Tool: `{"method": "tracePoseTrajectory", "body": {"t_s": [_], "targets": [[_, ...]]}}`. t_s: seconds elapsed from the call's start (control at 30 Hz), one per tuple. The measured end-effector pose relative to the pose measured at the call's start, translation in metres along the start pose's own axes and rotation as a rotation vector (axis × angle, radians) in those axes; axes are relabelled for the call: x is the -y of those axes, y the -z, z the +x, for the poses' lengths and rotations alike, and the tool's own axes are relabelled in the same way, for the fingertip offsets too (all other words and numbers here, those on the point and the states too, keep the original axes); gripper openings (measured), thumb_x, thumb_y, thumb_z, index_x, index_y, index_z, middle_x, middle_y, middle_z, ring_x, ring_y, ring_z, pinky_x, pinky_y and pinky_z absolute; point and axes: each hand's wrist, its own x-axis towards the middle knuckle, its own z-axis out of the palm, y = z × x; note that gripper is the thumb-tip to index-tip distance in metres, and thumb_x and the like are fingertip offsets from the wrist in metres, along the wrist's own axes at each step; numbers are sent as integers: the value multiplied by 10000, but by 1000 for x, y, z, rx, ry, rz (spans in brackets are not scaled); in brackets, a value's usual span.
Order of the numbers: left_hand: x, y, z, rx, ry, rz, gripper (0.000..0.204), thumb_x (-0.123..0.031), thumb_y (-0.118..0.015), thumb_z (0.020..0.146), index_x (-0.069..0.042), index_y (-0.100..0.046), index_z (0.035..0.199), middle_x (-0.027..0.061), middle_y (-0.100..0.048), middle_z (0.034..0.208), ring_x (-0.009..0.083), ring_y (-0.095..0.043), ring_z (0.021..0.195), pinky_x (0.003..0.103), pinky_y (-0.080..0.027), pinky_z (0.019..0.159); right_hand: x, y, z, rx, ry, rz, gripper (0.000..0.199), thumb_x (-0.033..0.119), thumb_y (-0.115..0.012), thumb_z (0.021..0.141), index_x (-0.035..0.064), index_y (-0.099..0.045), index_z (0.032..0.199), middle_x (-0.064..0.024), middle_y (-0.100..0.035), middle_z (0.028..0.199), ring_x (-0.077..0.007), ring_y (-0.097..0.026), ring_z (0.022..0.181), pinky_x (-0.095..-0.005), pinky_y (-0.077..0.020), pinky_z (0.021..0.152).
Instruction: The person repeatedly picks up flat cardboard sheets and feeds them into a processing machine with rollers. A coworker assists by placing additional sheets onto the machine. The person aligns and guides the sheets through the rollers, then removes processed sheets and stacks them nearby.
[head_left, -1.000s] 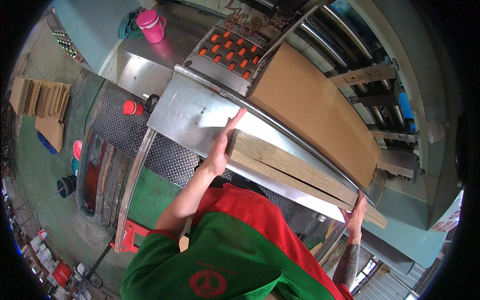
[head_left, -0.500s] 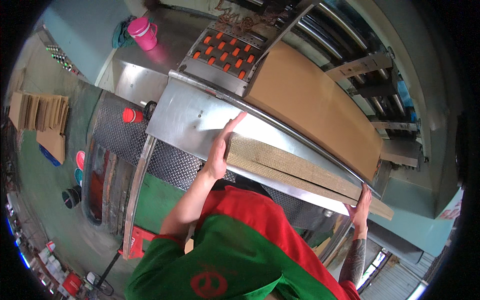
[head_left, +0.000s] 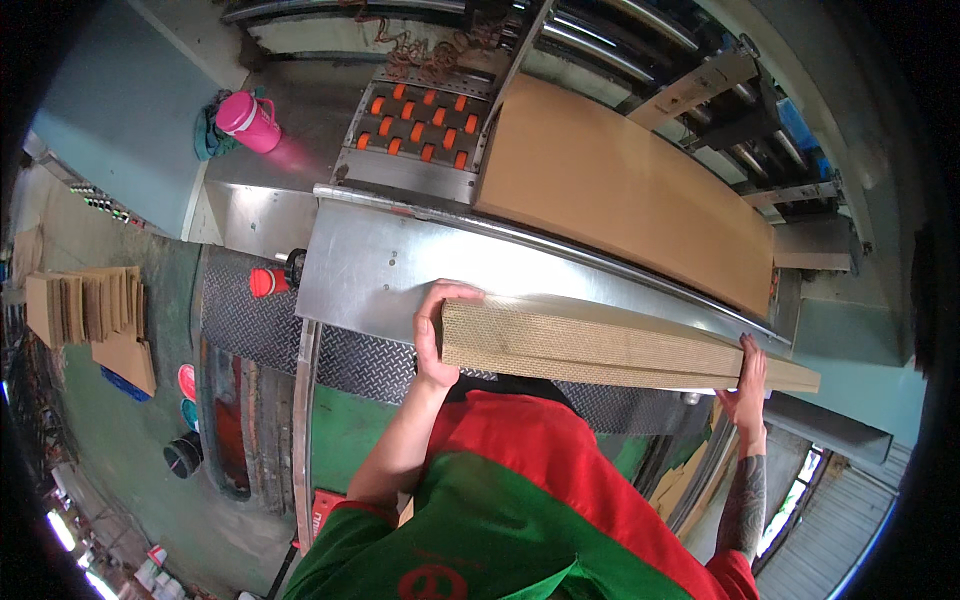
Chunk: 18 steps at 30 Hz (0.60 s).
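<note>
A long stack of corrugated cardboard sheets (head_left: 590, 345) lies in front of me over the steel table (head_left: 350, 265), its fluted edges facing me. My left hand (head_left: 437, 335) is wrapped round the stack's left end, fingers curled over the top corner. Toward the right end, my right hand (head_left: 745, 385) grips the near edge, with the fingers reaching up over it and the thumb lower down. Behind the metal rail sits another brown cardboard pile (head_left: 630, 190), flat side up; neither hand touches it.
Orange rollers (head_left: 418, 125) are set in a plate left of the far pile. A pink jug (head_left: 248, 122) stands at the back left. A red-capped object (head_left: 268, 282) is by the table's left edge. Folded cardboard (head_left: 95, 305) stands on the floor at far left.
My left hand has gone from lying flat against the stack's end to curling over its corner. The stack's near face has squared up, its split narrower. The view has turned slightly.
</note>
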Motion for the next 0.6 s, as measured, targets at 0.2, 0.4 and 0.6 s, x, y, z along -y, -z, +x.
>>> {"method": "tracePoseTrajectory", "body": {"t_s": [0.2, 0.4, 0.6], "targets": [[1, 1, -1, -12, -5, 21, 793, -644, -265, 1014, 55, -633, 1081, 168, -618, 1045, 278, -602, 1044, 428, -447, 971, 2, 1, 0, -3, -16, 30, 1098, 91, -867, 612, 52, -342, 1576, -189, -421, 1588, -403, -349, 1513, -536, -234, 1279], [0, -1, -1, -18, -11, -2, 813, -667, -264, 1019, 44, -653, 1074, 147, -645, 1051, 250, -608, 1027, 386, -452, 939, 5, 2, -1, -16, -3, 34, 1098, 86, -862, 618, 57, -338, 1582, -188, -416, 1596, -404, -347, 1513, -525, -236, 1278], [-1, 2, -2, 10, -12, 1, 796, -656, -274, 1019, 49, -637, 1089, 165, -634, 1042, 272, -601, 1036, 419, -439, 961, 6, 3, -2, -9, 0, 20, 1079, 92, -852, 632, 60, -341, 1582, -185, -412, 1603, -408, -349, 1512, -525, -240, 1274]]}}
